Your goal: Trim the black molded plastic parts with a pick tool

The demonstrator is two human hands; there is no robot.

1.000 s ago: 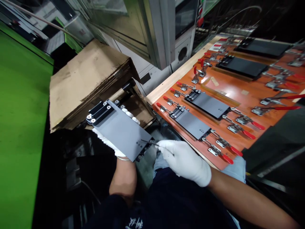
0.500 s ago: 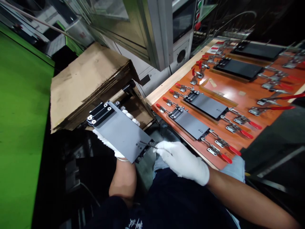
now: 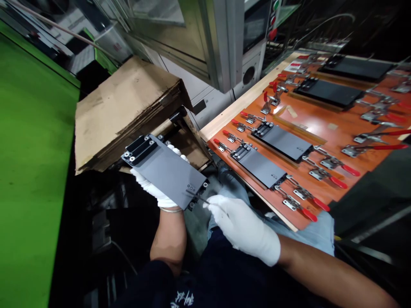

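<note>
My left hand (image 3: 149,188), in a white glove, holds a flat grey panel (image 3: 170,171) from beneath, fingers curled round its far edge. Black blocks with white-ringed round posts line the panel's upper left end, and a few small dark holes show near its lower right end. In my gloved right hand (image 3: 240,226) a thin dark rod (image 3: 202,199) is pinched between thumb and fingers. Its tip is over the panel close to the small holes; whether it touches the surface I cannot tell.
To the right, an orange board (image 3: 221,160) carries similar grey panels (image 3: 258,167) held by red-handled toggle clamps (image 3: 298,207), with black panels (image 3: 329,92) farther back. Cardboard (image 3: 125,98) lies stacked behind my left hand. A green machine panel (image 3: 28,171) stands at the left, a grey machine ahead.
The view has shifted slightly. The panel's lower right end has tilted, so its ringed posts now show more. My right hand has moved slightly lower, still with the rod.
</note>
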